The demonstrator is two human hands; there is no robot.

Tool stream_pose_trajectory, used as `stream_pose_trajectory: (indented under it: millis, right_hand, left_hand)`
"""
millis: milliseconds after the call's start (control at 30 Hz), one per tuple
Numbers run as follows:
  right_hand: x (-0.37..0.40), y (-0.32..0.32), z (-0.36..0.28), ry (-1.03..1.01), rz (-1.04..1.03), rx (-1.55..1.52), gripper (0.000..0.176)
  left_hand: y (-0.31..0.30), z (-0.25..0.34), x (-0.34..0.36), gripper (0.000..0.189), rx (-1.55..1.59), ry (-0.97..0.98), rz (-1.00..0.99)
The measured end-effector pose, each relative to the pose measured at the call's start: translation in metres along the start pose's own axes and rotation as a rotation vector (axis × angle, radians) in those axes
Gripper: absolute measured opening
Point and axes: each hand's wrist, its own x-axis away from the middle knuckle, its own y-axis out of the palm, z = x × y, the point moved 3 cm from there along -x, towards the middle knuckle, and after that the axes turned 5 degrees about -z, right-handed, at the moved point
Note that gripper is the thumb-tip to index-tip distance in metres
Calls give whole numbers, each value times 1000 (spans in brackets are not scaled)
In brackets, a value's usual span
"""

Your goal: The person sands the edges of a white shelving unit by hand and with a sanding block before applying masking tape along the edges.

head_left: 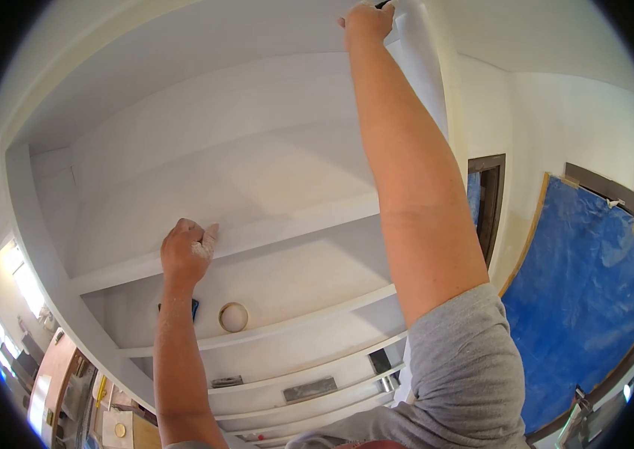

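Note:
High up, at the top edge of the head view, my right hand [368, 24] is closed around a small black thing [385, 4], mostly cut off by the frame. It is close to the upper right corner of a white built-in shelf unit [36, 217]. My left hand [186, 251], dusted with white powder on the thumb side, overlaps the front edge of a white shelf board [287, 233]. Its fingers are curled, and the inside of the grip is hidden.
A roll of tape [233, 316] stands on the shelf below my left hand. Lower shelves hold a grey flat piece [309, 390] and a dark item [380, 362]. Blue plastic sheeting [586, 299] covers an opening at right. A cluttered workbench [51, 382] stands lower left.

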Motion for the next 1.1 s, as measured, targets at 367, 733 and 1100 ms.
stream_pose_trajectory:
  millis: [367,733,1100]
  right_hand:
    - [-25,-5,-19,-406,-244,2012,52]
    - [-17,22,-18,-41,327,834,36]
    - [-2,5,-45,-172,-280,1982,26]
  left_hand:
    - [-1,2,-2,37,-23,-43,-72]
    - [1,1,-1,34,-28,41,30]
    - [0,1,0,36,9,14,13]
